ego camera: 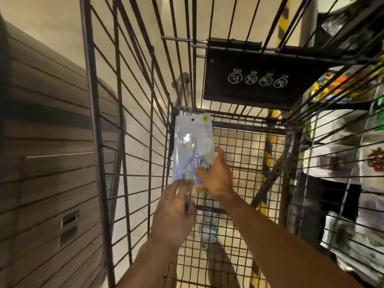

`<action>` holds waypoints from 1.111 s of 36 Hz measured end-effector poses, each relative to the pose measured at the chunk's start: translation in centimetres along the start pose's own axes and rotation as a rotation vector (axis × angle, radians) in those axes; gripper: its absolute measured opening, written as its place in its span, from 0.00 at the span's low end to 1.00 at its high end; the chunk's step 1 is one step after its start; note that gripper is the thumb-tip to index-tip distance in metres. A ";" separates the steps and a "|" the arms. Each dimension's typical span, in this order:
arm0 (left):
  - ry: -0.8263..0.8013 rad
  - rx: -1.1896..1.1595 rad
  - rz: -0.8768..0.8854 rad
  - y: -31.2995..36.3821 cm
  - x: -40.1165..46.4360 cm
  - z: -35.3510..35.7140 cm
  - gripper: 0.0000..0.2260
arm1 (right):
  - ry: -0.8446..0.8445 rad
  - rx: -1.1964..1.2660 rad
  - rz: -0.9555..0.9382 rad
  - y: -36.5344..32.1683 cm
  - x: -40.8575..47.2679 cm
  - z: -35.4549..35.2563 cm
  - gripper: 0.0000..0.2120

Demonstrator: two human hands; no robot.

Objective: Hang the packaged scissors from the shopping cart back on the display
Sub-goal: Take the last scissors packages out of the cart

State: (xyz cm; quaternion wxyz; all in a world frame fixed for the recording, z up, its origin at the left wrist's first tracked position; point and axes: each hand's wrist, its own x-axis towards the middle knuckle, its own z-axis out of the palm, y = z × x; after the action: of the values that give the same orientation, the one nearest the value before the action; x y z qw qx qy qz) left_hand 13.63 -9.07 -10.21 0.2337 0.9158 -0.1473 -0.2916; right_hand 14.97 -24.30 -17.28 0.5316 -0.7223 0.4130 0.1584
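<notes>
I look down into a wire shopping cart (133, 125). A clear blister pack of blue-handled scissors (192, 142) stands upright against the cart's far left corner, with a hang hole and a yellow sticker at its top. My right hand (216, 175) grips the pack's lower right part, thumb on its right edge. My left hand (173, 213) reaches up to the pack's bottom left corner with fingers spread, fingertips at the edge. Whether the left hand grips it cannot be told.
A black child-seat flap (259, 80) with white warning icons hangs at the cart's far end. A grey slatted wall panel (45, 142) stands on the left. Shelves with blurred packaged goods (353, 163) line the right side. Beige floor tiles show through the cart's mesh bottom (239, 194).
</notes>
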 end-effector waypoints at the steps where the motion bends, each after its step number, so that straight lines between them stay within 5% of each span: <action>1: -0.004 -0.009 -0.018 0.1 0.1 0.1 0.25 | -0.005 0.028 -0.004 0.1 -0.3 -0.6 0.34; 9: -0.002 -0.196 -0.206 1.4 4.2 1.5 0.28 | 0.038 0.270 -0.006 3.8 -4.1 -6.0 0.32; 19: 0.076 -0.021 -0.340 1.2 10.0 5.5 0.43 | 0.201 0.297 0.020 7.1 -7.0 -10.5 0.32; 25: 0.207 0.134 -0.298 0.6 9.9 7.7 0.39 | 0.258 0.336 0.034 8.2 -7.9 -10.1 0.31; 29: 0.151 0.169 -0.342 0.6 10.2 8.2 0.42 | 0.280 0.331 0.056 9.3 -8.4 -9.9 0.36; 35: 0.169 0.028 -0.365 0.7 10.0 7.4 0.47 | 0.273 0.326 0.086 10.4 -8.7 -9.8 0.38; 40: 0.165 -0.349 -0.290 0.9 9.2 7.0 0.44 | 0.274 0.356 0.132 11.3 -8.8 -9.8 0.40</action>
State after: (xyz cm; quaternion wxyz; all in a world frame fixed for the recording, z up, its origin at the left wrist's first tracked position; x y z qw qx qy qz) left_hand 16.55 -16.00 -19.03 0.3552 0.8939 0.0581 -0.2672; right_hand -1.08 -30.37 -14.81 0.5780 -0.6034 0.5490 0.0178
